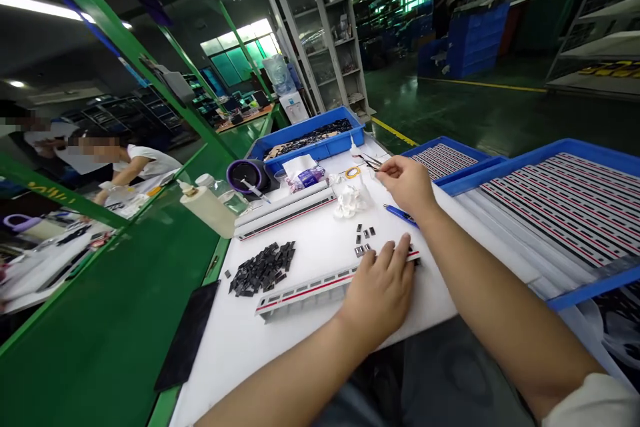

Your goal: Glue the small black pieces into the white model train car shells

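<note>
A white model train carriage shell point(305, 292) with a red stripe and window openings lies across the front of the white table. My left hand point(380, 290) is laid over its right part, fingers across the shell and hiding much of that end; the thumb is not visible. Just beyond these fingers are several small dark rectangular pieces point(366, 233). Farther back, my right hand point(410, 183) pinches dark tweezers point(371, 161), raised above the table with their tips pointing left. Below that hand lies a blue pen-like tool point(400, 215).
A heap of black pieces point(263, 270) lies left of the shell. Behind are another carriage point(285, 213), crumpled tissue point(350, 201), a squeeze bottle point(207, 210) and a blue bin point(310, 140). Blue trays point(565, 147) of striped shells stand right. A co-worker point(143, 163) sits beyond the green partition point(125, 293).
</note>
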Available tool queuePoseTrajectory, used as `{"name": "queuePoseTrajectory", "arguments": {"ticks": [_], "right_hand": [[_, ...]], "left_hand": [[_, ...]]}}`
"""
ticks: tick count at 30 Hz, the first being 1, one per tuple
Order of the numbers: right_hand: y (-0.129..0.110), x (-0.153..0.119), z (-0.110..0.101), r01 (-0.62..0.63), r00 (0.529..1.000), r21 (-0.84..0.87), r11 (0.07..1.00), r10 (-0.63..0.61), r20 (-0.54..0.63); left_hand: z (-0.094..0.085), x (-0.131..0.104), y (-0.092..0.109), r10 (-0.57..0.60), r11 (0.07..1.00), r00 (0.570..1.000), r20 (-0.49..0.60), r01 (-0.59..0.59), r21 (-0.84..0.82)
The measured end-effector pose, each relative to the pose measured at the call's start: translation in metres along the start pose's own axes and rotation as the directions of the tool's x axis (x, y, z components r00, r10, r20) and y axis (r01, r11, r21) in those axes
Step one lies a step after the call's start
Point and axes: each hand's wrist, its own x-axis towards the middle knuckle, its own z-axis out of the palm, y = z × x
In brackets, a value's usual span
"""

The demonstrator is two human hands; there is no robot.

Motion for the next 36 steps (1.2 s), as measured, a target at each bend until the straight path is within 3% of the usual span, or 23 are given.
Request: {"name": "queuePoseTrajectory", "arguments": {"ticks": [2, 4, 7, 9, 13, 16, 21, 23, 25, 26, 28, 30, 33, 36], "right_hand": [[0.005, 0.005, -0.004, -0.032, 0.999, 0.014, 0.999, 0.033, -0.028], [0.009, 0.007, -0.006, -0.048, 0.999, 0.0, 0.999, 0.048, -0.015], [0.011, 0.007, -0.006, -0.042, 0.999, -0.035, 0.998, 0.043, 0.013], [0.014, 0.005, -0.004, -0.042, 0.999, -0.042, 0.998, 0.043, 0.029], [0.022, 0.003, 0.003, -0.07, 0.996, -0.037, 0.997, 0.073, 0.058], [0.02, 0.006, 0.002, -0.078, 0.997, 0.047, 0.996, 0.079, -0.014], [-0.016, -0.006, -0.023, -0.044, 0.958, 0.219, 0.975, 0.103, -0.269], [-0.036, -0.036, -0.033, 0.024, 0.917, 0.316, 0.948, 0.105, -0.385], [-0.054, -0.08, -0.037, 0.06, 0.91, 0.395, 0.917, 0.113, -0.4], [-0.062, -0.105, -0.035, 0.038, 0.93, 0.399, 0.916, 0.113, -0.349], [-0.076, -0.153, -0.024, -0.044, 0.987, 0.294, 0.955, 0.088, -0.136], [-0.088, -0.19, -0.004, 0.029, 0.993, 0.12, 0.992, -0.043, 0.113], [-0.1, -0.216, 0.037, 0.334, 0.909, -0.045, 0.942, -0.309, 0.278], [-0.104, -0.218, 0.073, 0.499, 0.831, -0.131, 0.856, -0.43, 0.353]], "left_hand": [[0.002, 0.004, 0.005, -0.025, 1.0, 0.999, -0.031, 0.025, 0.002], [0.002, -0.012, 0.001, -0.001, 1.0, 0.998, -0.067, 0.0, -0.002], [-0.001, -0.064, -0.021, 0.106, 0.994, 0.991, -0.081, -0.109, -0.03], [-0.001, -0.109, -0.042, 0.07, 0.996, 0.99, -0.126, -0.076, -0.041], [0.013, -0.19, -0.078, -0.177, 0.983, 0.965, -0.192, 0.181, 0.006], [0.032, -0.223, -0.092, -0.219, 0.971, 0.951, -0.218, 0.235, 0.05], [0.054, -0.217, -0.097, -0.197, 0.975, 0.933, -0.3, 0.218, 0.037], [0.057, -0.208, -0.095, -0.254, 0.963, 0.909, -0.331, 0.268, -0.004], [0.059, -0.199, -0.093, -0.322, 0.944, 0.881, -0.347, 0.324, -0.056], [0.06, -0.196, -0.091, -0.353, 0.935, 0.866, -0.355, 0.345, -0.086], [0.063, -0.193, -0.089, -0.4, 0.916, 0.838, -0.372, 0.37, -0.154], [0.066, -0.192, -0.087, -0.447, 0.894, 0.811, -0.378, 0.388, -0.225], [0.068, -0.196, -0.084, -0.518, 0.847, 0.771, -0.37, 0.404, -0.345], [0.068, -0.199, -0.08, -0.569, 0.8, 0.743, -0.353, 0.4, -0.448]]}}
